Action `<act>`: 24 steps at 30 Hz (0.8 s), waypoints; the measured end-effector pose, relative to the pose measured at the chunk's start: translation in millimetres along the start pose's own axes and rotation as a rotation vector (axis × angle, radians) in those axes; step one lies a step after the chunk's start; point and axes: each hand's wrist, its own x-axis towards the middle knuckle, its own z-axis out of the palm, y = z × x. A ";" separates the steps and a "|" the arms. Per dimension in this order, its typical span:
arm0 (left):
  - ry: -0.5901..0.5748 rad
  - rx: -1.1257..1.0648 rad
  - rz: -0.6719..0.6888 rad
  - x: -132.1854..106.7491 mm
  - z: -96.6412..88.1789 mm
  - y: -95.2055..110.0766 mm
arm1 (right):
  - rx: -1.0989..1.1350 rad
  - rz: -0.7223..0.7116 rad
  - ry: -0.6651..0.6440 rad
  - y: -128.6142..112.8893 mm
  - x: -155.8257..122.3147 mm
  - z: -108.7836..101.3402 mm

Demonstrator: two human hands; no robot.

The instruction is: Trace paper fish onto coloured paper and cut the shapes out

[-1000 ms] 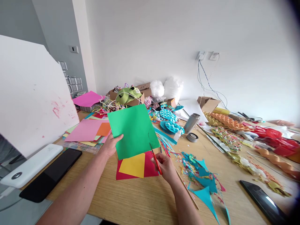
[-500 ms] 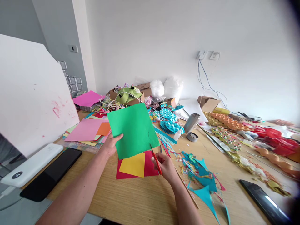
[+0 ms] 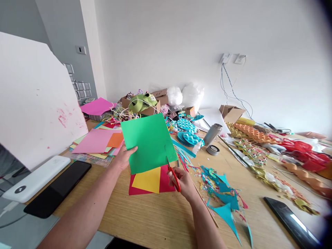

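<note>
My left hand (image 3: 126, 156) grips a square sheet of green paper (image 3: 147, 141) by its left edge, thumb on the front, holding it up over the table. In my right hand (image 3: 183, 180) is a pair of scissors (image 3: 175, 178) with red handles. Their blades reach the sheet's lower right corner, where a short dark curved mark shows. Beneath the green sheet, a yellow sheet (image 3: 146, 180) lies on a red sheet (image 3: 166, 185) on the wooden table (image 3: 145, 218).
Blue paper scraps (image 3: 225, 200) and a thin stick (image 3: 207, 207) lie to the right, near a phone (image 3: 290, 221). A metal flask (image 3: 213, 134) stands farther back. On the left are a black phone (image 3: 58, 188), a white power bank (image 3: 36, 178) and stacked coloured paper (image 3: 93, 141).
The view has shifted slightly. My hands still hold the green paper and the scissors, with the blades at the same corner; no clear progress of the cut shows.
</note>
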 end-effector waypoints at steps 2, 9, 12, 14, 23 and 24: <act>0.019 0.038 0.039 0.4 0.4 -0.8 | -0.003 0.010 -0.003 -1.2 -0.4 0.1; 0.038 0.174 0.163 1.3 1.1 -3.5 | -0.034 0.037 0.008 -2.3 -0.3 0.8; 0.028 0.117 0.122 0.9 1.2 -3.4 | -0.071 0.038 0.041 3.4 2.1 0.2; 0.029 0.089 0.095 0.0 1.9 -2.2 | -0.085 0.033 0.052 8.0 3.8 -0.2; 0.021 0.079 0.089 -2.5 5.4 1.8 | -0.070 0.038 0.047 5.4 2.4 -0.2; 0.022 0.084 0.093 -2.4 5.4 1.6 | -0.064 0.037 0.039 3.9 2.0 -0.3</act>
